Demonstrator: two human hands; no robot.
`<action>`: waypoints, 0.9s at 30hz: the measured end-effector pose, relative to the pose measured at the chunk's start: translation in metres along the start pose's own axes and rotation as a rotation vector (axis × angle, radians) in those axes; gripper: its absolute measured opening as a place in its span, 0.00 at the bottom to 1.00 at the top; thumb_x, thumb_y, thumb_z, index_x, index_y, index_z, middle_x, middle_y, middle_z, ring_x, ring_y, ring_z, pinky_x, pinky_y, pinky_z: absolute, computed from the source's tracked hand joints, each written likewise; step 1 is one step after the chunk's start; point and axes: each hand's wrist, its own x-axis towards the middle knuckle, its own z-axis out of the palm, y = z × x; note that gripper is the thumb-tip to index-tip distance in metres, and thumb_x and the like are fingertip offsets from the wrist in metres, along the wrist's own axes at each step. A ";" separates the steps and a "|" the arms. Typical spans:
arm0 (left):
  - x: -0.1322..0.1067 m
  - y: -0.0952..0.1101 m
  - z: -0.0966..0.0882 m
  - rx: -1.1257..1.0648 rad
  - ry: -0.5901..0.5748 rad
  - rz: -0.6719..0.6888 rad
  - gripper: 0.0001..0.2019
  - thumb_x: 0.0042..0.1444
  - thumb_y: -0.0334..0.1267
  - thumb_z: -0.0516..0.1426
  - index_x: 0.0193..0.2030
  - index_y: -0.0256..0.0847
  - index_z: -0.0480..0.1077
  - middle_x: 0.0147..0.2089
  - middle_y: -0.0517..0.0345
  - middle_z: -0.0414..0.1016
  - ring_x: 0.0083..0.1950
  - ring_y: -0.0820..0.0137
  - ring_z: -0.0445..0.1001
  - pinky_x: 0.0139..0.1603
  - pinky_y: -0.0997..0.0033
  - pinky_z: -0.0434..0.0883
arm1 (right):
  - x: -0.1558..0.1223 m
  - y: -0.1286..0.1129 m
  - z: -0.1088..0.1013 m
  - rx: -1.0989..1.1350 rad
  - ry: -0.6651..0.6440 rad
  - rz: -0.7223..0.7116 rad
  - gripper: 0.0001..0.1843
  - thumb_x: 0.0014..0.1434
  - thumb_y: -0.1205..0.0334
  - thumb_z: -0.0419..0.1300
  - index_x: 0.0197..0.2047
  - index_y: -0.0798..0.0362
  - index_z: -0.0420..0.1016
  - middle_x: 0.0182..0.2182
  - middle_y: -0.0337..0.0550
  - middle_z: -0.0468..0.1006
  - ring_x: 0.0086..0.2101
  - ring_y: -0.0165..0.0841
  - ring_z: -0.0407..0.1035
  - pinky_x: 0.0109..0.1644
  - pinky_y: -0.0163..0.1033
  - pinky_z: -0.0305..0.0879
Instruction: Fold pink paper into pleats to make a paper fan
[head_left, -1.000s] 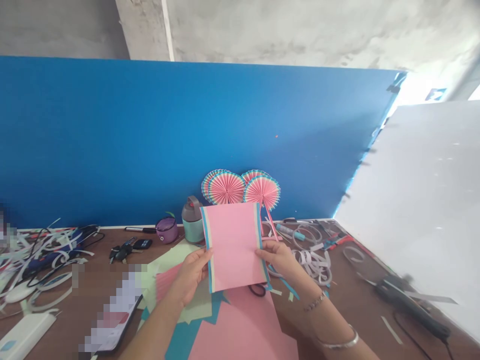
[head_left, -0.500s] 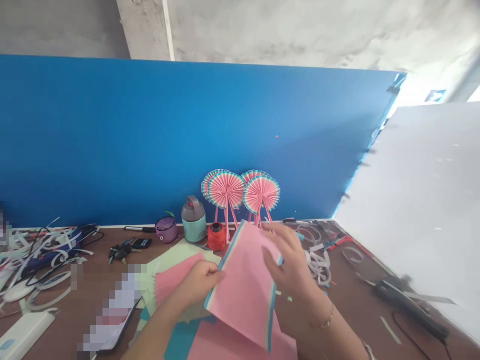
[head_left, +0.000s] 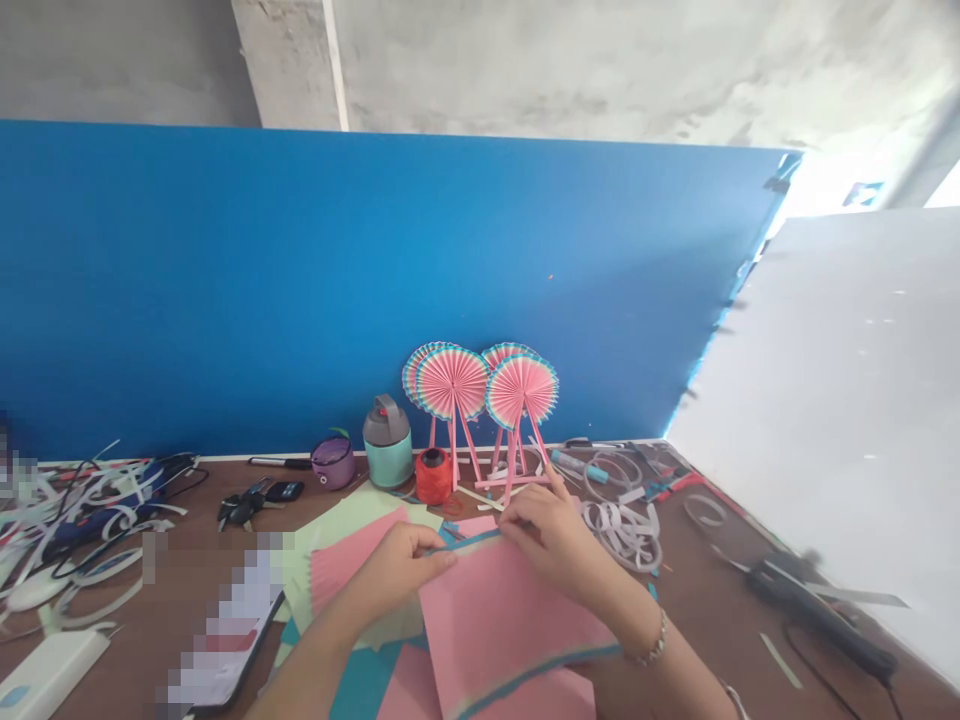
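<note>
paper sheet (head_left: 506, 615), pink, blue-trimmed, left hand (head_left: 401, 568) and right hand (head_left: 555, 530) pinching far edge

Matt paper sheet (head_left: 510, 620), pleated paper fans (head_left: 452, 382), wood-look tabletop (head_left: 701, 595), shiny metal bracelet (head_left: 658, 642)

The right forearm (head_left: 688, 674) wears a silvery bracelet (head_left: 657, 642) and, higher up, a bangle (head_left: 737, 702).

Left hand (head_left: 401, 563) and right hand (head_left: 547, 525) pinch the blue-edged far side of a pink sheet (head_left: 506, 620), pleated fans (head_left: 523, 390) stand behind on a bench (head_left: 697, 620), red spool (head_left: 433, 480) beside teal flask (head_left: 389, 460), blue partition (head_left: 225, 280) beyond.
</note>
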 end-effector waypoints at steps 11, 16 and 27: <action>0.002 -0.004 -0.001 -0.400 0.041 -0.058 0.14 0.45 0.48 0.60 0.31 0.37 0.73 0.28 0.58 0.73 0.33 0.67 0.71 0.37 0.70 0.67 | 0.002 0.017 -0.002 0.194 -0.028 0.187 0.11 0.59 0.65 0.51 0.26 0.51 0.69 0.29 0.39 0.77 0.34 0.34 0.69 0.52 0.45 0.57; 0.002 -0.004 0.003 -0.380 0.119 -0.051 0.14 0.44 0.47 0.61 0.32 0.37 0.72 0.27 0.59 0.74 0.32 0.67 0.72 0.36 0.70 0.67 | 0.002 0.018 -0.006 0.238 -0.014 0.225 0.11 0.58 0.64 0.52 0.28 0.51 0.72 0.31 0.41 0.78 0.36 0.35 0.70 0.47 0.42 0.61; -0.004 0.006 0.012 -0.318 0.123 0.008 0.15 0.44 0.50 0.60 0.26 0.37 0.71 0.23 0.62 0.66 0.28 0.72 0.62 0.30 0.73 0.62 | -0.001 -0.019 0.006 0.145 -0.041 0.052 0.08 0.56 0.58 0.60 0.40 0.48 0.74 0.35 0.40 0.77 0.40 0.36 0.69 0.62 0.56 0.44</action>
